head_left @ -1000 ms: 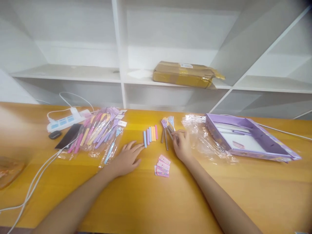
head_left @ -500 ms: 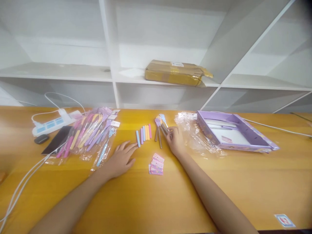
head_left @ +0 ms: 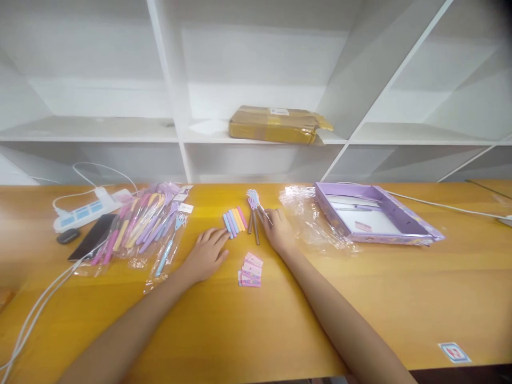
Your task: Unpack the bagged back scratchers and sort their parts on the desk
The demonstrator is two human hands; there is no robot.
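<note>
My left hand [head_left: 205, 254] lies flat on the yellow table [head_left: 280, 320], fingers spread, its tips just short of a row of pastel pen caps [head_left: 234, 220]. My right hand [head_left: 279, 230] is curled around the lower ends of several pens with hand-shaped tops [head_left: 253, 205], which rest on the table. A small stack of pink cards [head_left: 250, 270] sits between my two wrists. Crumpled clear wrapping [head_left: 306, 218] lies right of my right hand.
A purple box lid [head_left: 374, 218] sits at the right with a white cable behind it. Bagged pastel pens [head_left: 146, 226], a black phone [head_left: 90, 242], a power strip [head_left: 86, 210] and cords lie left. A brown parcel [head_left: 278, 124] rests on the white shelf.
The view has shifted to the right and down, so everything slid left in the picture. My right hand keeps its hold on the pens; my left hand stays flat.
</note>
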